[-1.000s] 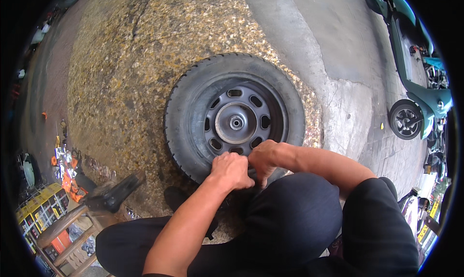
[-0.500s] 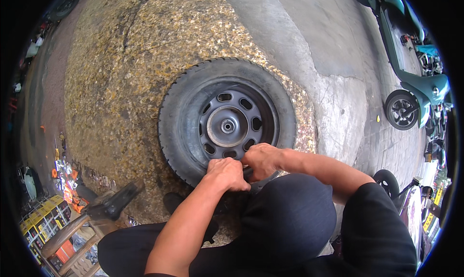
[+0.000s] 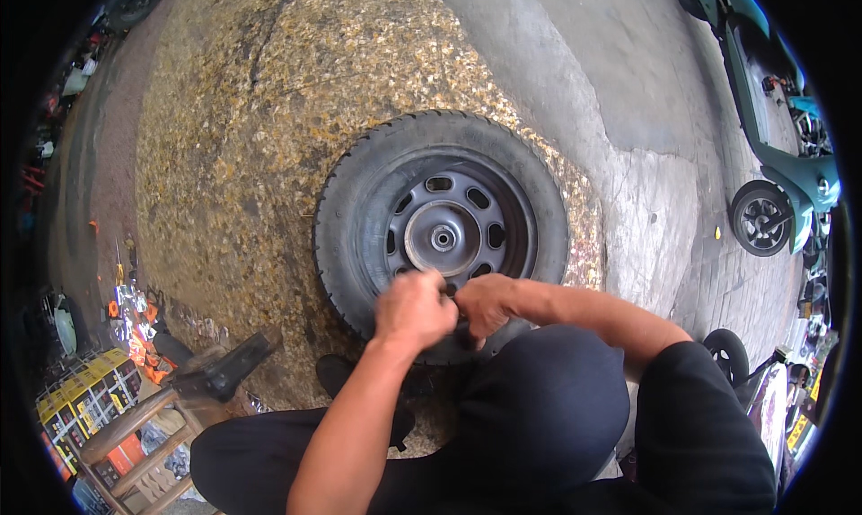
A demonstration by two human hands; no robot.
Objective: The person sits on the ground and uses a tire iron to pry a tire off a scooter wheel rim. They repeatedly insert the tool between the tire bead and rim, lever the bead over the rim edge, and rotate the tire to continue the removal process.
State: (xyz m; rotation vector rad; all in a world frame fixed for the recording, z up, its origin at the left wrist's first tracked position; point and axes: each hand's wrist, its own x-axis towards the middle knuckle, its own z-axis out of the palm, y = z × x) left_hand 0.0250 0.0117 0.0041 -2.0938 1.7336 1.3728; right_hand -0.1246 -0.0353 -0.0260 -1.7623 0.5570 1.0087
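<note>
A black tyre [image 3: 346, 205] on a dark metal rim [image 3: 489, 192] lies flat on the ground in front of me. Oval slots ring the rim's round hub [image 3: 443, 237]. Over the near inside edge of the rim, my two hands are close together. My left hand [image 3: 415, 313], partly smeared by motion, is closed with its fingers curled. My right hand [image 3: 486, 301] is closed beside it, fingers bent down at the rim's near side. Whatever is between the fingers of either hand is hidden. My right knee [image 3: 543, 385] rises just behind the right hand.
A wooden stool or frame [image 3: 135, 421] with a black part on top stands at the lower left, near yellow-and-black boxes [image 3: 90, 385] and orange-and-silver packets [image 3: 139, 326]. A teal scooter [image 3: 790, 169] is parked at the right. Another small wheel [image 3: 725, 355] shows lower right.
My left hand has lifted off the tyre's near edge and moved up toward the hub. The right hand stays at the rim's near side. The whole view has shifted slightly.
</note>
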